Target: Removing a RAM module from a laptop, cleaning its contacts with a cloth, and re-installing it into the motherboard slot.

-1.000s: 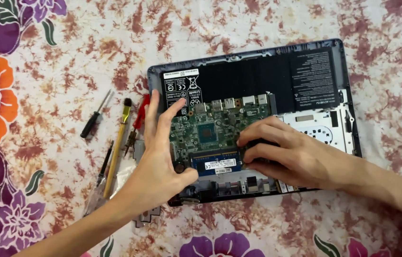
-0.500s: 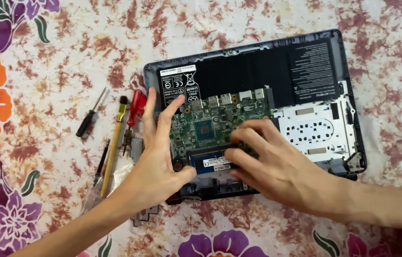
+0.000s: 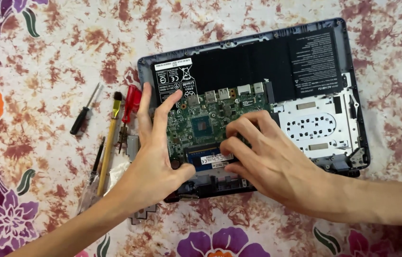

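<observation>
An opened laptop [image 3: 343, 47] lies bottom-up on a flowered cloth [image 3: 44, 57], its black battery [image 3: 248, 66] along the far side and a green circuit board [image 3: 201, 126] below it. The left hand [image 3: 151, 166] rests on the board's left edge, fingers spread and pointing away, thumb beside a blue memory module [image 3: 208, 159]. The right hand [image 3: 270, 164] presses its fingertips [image 3: 227, 145] onto that module's right end. Left of the laptop lie a black screwdriver [image 3: 83, 114], a yellow-handled brush [image 3: 109, 143] and a red-handled tool [image 3: 130, 104]
</observation>
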